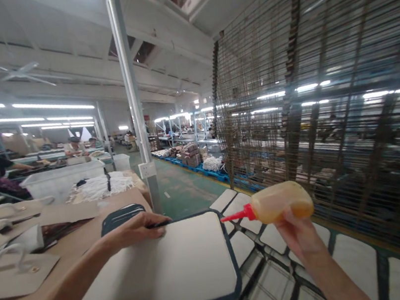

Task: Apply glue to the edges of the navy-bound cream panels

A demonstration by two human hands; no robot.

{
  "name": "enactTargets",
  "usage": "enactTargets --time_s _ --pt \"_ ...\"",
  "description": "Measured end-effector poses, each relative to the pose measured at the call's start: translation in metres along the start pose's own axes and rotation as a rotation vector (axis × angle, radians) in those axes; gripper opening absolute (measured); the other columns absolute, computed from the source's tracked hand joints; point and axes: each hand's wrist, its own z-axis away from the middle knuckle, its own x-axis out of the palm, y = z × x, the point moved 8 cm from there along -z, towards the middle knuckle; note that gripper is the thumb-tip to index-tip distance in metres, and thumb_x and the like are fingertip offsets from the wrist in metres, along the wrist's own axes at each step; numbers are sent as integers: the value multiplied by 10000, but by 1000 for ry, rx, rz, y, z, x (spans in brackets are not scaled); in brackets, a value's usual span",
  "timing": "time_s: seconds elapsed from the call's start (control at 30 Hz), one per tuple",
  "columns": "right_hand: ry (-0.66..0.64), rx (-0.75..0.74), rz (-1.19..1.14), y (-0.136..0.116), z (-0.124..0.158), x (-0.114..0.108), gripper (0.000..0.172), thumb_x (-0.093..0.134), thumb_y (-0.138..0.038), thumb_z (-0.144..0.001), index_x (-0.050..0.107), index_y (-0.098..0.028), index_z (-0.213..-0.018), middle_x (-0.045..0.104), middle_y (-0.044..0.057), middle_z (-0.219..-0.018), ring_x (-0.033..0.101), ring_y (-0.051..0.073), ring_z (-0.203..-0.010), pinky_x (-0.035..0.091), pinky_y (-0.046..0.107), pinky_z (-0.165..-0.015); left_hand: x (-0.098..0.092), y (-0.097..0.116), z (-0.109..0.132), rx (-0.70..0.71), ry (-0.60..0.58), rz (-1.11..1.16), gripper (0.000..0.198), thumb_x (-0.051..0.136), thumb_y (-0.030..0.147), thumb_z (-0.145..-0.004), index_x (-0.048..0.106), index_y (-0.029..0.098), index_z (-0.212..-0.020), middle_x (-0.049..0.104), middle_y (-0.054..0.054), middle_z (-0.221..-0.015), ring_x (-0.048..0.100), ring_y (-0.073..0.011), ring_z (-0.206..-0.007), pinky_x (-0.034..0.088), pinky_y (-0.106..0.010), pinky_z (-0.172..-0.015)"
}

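Note:
A cream panel with a dark blue edge band (179, 263) is tilted in front of me, its corners rounded. My left hand (142, 229) grips the panel's far edge, thumb on the pale face and fingers behind it. In my right hand (296, 226) is a squeeze bottle (281, 200) of amber liquid, lying nearly level. Its red nozzle (236, 215) points left, with the tip at the panel's upper right corner; whether it touches cannot be told. Behind my left hand lies a dark blue stack of rounded pieces (120, 217).
More pale panels with dark edges (354, 252) lie on a wire rack at the right. A tall wire rack (270, 94) rises behind them. The brown table (74, 239) at left bears cream bag pieces (14, 265), white cords (105, 184) and a plastic bin (61, 178). A metal post (129, 80) stands beyond.

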Motion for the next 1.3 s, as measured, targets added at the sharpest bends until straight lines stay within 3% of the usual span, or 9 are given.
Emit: enactTargets --time_s 0.17,0.37,0.53,0.67,0.8,0.97,1.1,1.2,1.3 --pt "-37 -17 65 -8 -9 -1 741 900 -259 -267 663 -180 -965 647 39 -742 595 173 -673 525 276 -648 -6 0 1 0 190 60 264 743 354 -564 733 162 -745 676 -43 -705 624 -242 -710 467 -247 -590" --pt "-63 -16 120 -15 -14 -8 731 896 -284 -244 659 -167 -925 623 39 -655 588 179 -632 523 272 -595 9 2 2 -68 112 61 313 733 408 -571 741 178 -784 695 -57 -801 634 -268 -801 481 -265 -652" --pt "-88 14 148 -23 -12 -11 828 891 -310 -222 642 -166 -999 634 61 -695 591 211 -660 527 342 -633 7 2 1 -12 273 110 306 728 431 -542 741 193 -734 669 -57 -683 635 -258 -724 480 -268 -608" --pt "-35 64 131 -25 -9 -14 891 879 -262 -159 633 -183 -1012 638 49 -709 591 211 -646 527 356 -646 18 1 -2 -44 232 179 367 698 454 -534 748 181 -775 690 -82 -734 633 -253 -672 489 -294 -603" --pt "-49 80 119 -26 -5 -13 898 872 -238 -147 627 -192 -1009 651 57 -771 591 208 -620 533 370 -653 18 13 2 -87 205 272 340 762 348 -492 748 179 -786 683 -80 -698 646 -278 -712 502 -318 -621" --pt "-81 80 142 -29 -1 -15 910 877 -269 -156 623 -200 -1026 656 81 -841 607 238 -658 538 412 -680 25 31 4 -169 26 297 321 779 199 -513 746 141 -827 694 -102 -782 660 -296 -784 506 -325 -698" --pt "-85 76 169 -30 2 -16 1004 882 -268 -151 601 -209 -1113 655 94 -868 618 281 -725 535 458 -701 22 35 4 -154 54 309 338 787 222 -536 747 146 -863 703 -99 -807 662 -288 -777 505 -304 -664" --pt "-171 49 212 -31 4 -11 1030 900 -308 -191 586 -217 -1168 660 105 -857 623 288 -691 540 466 -690 31 32 4 -173 -98 211 340 733 333 -654 732 164 -948 707 -84 -887 660 -266 -841 503 -263 -687" --pt "-309 2 234 -32 8 -5 851 898 -359 -336 620 -231 -1130 667 100 -827 623 251 -637 555 405 -663 33 27 5 -165 -176 163 335 665 369 -740 714 181 -1012 708 -65 -919 660 -243 -852 499 -239 -707"
